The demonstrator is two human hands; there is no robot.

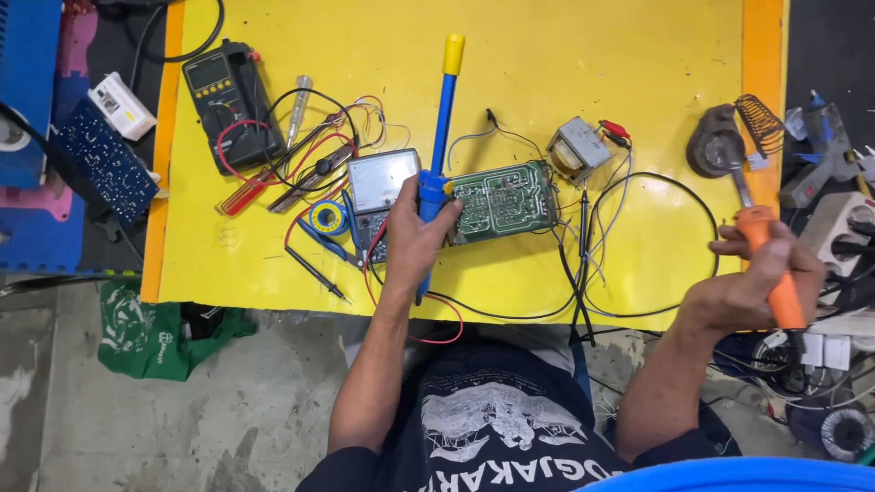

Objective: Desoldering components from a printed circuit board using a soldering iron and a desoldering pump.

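Observation:
My left hand (415, 241) grips the lower body of a blue desoldering pump (442, 118) with a yellow plunger, lying across the yellow work mat (547, 55). Its fingers touch the left edge of a green circuit board (501, 199). My right hand (761, 282) holds an orange-handled soldering iron (775, 269) at the mat's right edge, its tip pointing up toward a round iron stand (720, 146) with a coil holder. The iron is well to the right of the board.
An analog meter (378, 182), black digital multimeter (223, 91), red screwdriver (246, 193), solder roll (326, 217), test probes and a small transformer (579, 150) with wires lie on the mat. A dark board (100, 164) sits left; plugs and a power strip (843, 228) sit right.

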